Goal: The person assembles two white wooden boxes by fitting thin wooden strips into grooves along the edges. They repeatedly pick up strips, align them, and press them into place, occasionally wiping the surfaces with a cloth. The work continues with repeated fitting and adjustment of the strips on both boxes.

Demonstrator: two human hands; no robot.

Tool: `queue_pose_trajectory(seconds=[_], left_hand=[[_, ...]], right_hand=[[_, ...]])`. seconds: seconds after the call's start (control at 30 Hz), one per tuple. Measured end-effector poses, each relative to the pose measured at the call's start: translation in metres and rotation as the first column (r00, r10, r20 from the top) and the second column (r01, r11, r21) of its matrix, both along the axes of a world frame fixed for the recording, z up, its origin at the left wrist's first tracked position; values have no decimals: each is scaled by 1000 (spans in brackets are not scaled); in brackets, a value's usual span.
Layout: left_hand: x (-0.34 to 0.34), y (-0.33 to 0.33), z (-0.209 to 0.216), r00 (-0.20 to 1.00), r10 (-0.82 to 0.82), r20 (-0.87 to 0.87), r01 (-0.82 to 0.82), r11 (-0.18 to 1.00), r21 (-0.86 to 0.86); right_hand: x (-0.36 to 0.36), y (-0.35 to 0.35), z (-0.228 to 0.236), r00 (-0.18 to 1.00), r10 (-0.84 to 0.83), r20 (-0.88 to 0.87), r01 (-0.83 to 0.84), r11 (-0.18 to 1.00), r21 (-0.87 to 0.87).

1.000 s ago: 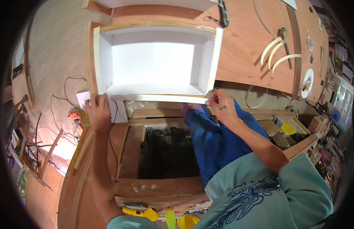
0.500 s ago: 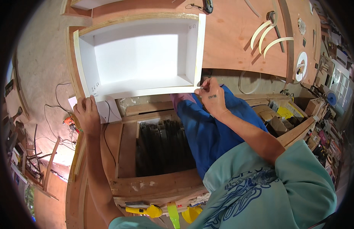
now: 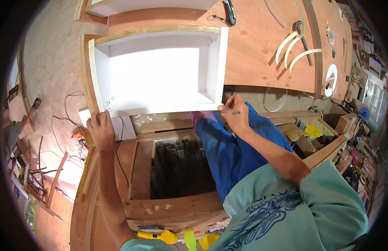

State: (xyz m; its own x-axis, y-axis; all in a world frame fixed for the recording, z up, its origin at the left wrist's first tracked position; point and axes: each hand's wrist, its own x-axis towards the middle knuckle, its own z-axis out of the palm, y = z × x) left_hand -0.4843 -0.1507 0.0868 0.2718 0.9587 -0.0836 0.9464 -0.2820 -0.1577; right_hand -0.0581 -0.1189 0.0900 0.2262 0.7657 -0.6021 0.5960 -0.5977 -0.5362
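A shallow white box, like a drawer (image 3: 156,71), lies on the workbench with its hollow side up and raw plywood edges at the back and left. Along its near rim runs a narrow white edging strip (image 3: 164,110). The fingers of my left hand (image 3: 102,130) are bent together over the box's near left corner, the thumb hidden. At the near right corner my right hand (image 3: 236,113) pinches the end of the strip between thumb and forefinger. Pencil marks show inside the box.
A utility knife (image 3: 229,13) lies behind the box, beside part of a second white box (image 3: 152,7). Curved pale strips (image 3: 286,46) rest on the bench at right. Below is a wooden frame with a dark opening (image 3: 181,167). A black cable (image 3: 118,154) hangs at left.
The whole view has shifted, so box and hands sit slightly lower and further right. Both hands stay at the same corners. Someone's leg and foot now show at the far left.
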Motion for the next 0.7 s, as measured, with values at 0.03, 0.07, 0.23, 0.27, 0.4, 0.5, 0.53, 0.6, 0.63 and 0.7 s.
queue_pose_trajectory(seconds=[0.03, 0.07, 0.23, 0.27, 0.4, 0.5, 0.53, 0.6, 0.63, 0.7], left_hand=[[0, -1, 0, 1000, 2, -2, -2, 1000, 2], [0, -2, 0, 1000, 4, -5, -4, 1000, 3], [-1, -1, -2, 1000, -4, -13, 4, 1000, 16], [0, 0, -1, 1000, -3, -9, 3, 1000, 18], [-1, 0, 0, 1000, -6, -11, 7, 1000, 18], [-1, -2, -1, 1000, -3, -10, 3, 1000, 21], [-1, -2, -2, 1000, -1, -12, 1, 1000, 21], [-2, -1, -3, 1000, -1, -8, 1, 1000, 25], [-2, -1, -3, 1000, -4, 0, 4, 1000, 26], [-1, -1, -3, 1000, -8, -1, 8, 1000, 30]], right_hand=[[1, -1, 1, 1000, 18, 0, -18, 1000, 4], [1, -1, 3, 999, 36, 0, -36, 999, 9], [1, -11, -2, 992, 63, -113, -41, 982, 183], [0, -10, -5, 992, 58, -115, -34, 979, 201], [1, -10, -7, 992, 61, -111, -43, 987, 157], [-1, -7, -5, 990, -12, -140, 24, 996, 84], [0, -7, -6, 989, -22, -148, 35, 996, 85], [1, -8, -8, 986, -42, -164, 56, 995, 85], [1, -8, -8, 986, -44, -159, 57, 995, 78], [0, -8, -9, 988, -48, -149, 58, 996, 65]])
